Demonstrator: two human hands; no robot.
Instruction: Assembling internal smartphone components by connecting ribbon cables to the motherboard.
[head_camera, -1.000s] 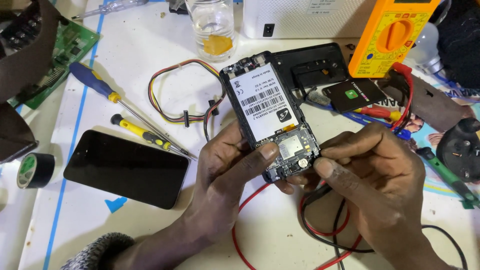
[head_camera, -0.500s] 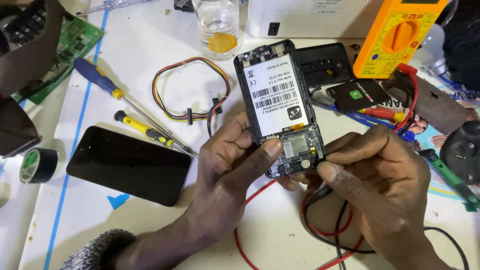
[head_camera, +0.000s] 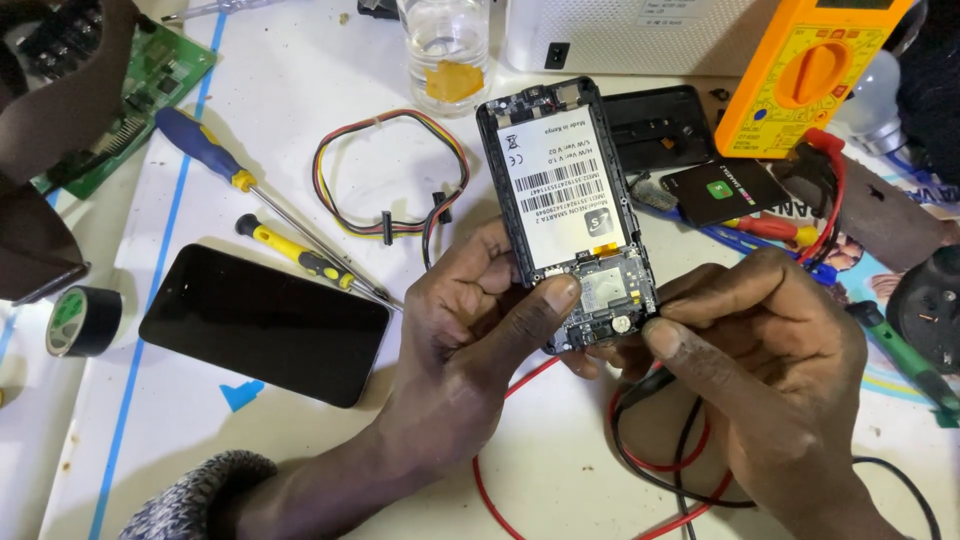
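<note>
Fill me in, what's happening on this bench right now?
A person holds an opened phone, back cover off and circuit board showing, above a white table. The left hand grips its lower edge, thumb on the board. The right hand pinches something at the bottom corner, with red and black leads trailing beneath. Two screwdrivers, a dark phone screen and a yellow multimeter lie nearby.

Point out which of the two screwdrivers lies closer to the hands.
The smaller yellow-and-black screwdriver: its tip almost meets the left hand. The blue-handled screwdriver lies farther up the table.

Phone (head_camera: 566, 205) black, white label; multimeter (head_camera: 805, 75) orange-yellow; screwdriver (head_camera: 215, 160) blue-yellow; circuit board (head_camera: 150, 100) green.
</note>
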